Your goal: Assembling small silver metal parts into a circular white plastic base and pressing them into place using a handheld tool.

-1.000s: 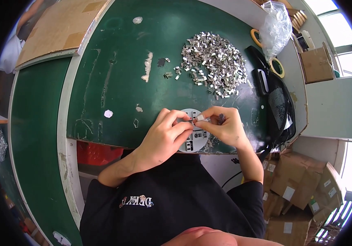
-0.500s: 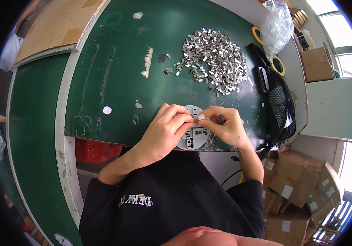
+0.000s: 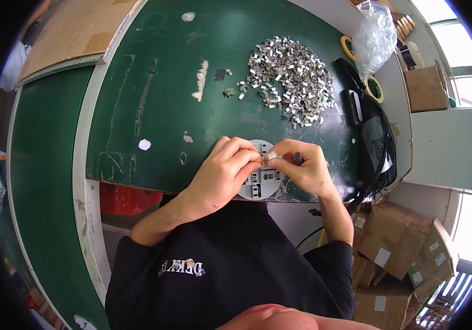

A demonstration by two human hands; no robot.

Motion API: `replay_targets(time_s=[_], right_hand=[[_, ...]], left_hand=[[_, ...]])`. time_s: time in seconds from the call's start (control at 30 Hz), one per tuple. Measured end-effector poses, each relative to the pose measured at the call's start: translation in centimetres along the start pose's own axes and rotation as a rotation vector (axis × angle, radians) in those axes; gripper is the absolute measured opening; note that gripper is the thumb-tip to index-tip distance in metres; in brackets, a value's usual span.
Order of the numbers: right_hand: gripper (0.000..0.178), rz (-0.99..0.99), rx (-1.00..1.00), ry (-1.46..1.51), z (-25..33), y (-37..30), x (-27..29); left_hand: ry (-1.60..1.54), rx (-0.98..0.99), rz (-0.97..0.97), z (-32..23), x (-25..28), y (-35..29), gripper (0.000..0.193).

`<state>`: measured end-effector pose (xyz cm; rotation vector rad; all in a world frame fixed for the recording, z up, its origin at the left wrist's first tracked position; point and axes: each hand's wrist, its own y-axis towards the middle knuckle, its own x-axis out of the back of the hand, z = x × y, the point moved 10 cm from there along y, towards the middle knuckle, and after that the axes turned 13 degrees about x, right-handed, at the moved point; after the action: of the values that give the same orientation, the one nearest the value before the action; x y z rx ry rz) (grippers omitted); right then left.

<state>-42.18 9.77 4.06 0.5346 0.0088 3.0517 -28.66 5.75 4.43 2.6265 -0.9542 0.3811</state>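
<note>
Over a round light-grey disc [image 3: 261, 190] at the table's near edge, both hands meet, fingertips nearly touching. My left hand [image 3: 226, 169] is closed in a pinch; whatever lies between its fingertips is too small and hidden to name. My right hand [image 3: 306, 168] is also closed, with a dark knobbed handle [image 3: 298, 158] sticking out from its curled fingers; the handle's other end is hidden. A small white piece [image 3: 272, 155] shows at the right fingertips, and I cannot tell whether it is held or wrapped on a finger. Raised blocks and slots cover the disc, partly hidden by the hands.
A large heap of small shiny metal clips [image 3: 293, 80] lies beyond my hands on the green table [image 3: 159, 104]. A few loose clips [image 3: 229, 92] lie left of it. At the right are a black mesh bag [image 3: 376, 135], tape rolls [image 3: 374, 89] and a clear plastic bag [image 3: 374, 38].
The head view has shifted slightly. Both hands keep their pinch over the disc, with only tiny movement at the fingertips.
</note>
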Motion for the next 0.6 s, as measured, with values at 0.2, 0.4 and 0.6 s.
replay_targets(time_s=[0.2, 0.4, 0.6], right_hand=[[0.006, 0.0, 0.015, -0.019, 0.0, 0.1, -0.1], [0.006, -0.003, 0.017, -0.103, 0.2, -0.2, -0.2], [0.009, 0.003, 0.209, -0.294, 2.0, -0.3, -1.0]], left_hand=[[-0.023, -0.006, 0.005, 0.1, -0.1, 0.0, 0.015], [-0.041, 0.006, 0.011, 0.2, 0.1, 0.0, 0.015], [-0.014, -0.006, -0.019, 0.0, 0.6, -0.3, 0.016]])
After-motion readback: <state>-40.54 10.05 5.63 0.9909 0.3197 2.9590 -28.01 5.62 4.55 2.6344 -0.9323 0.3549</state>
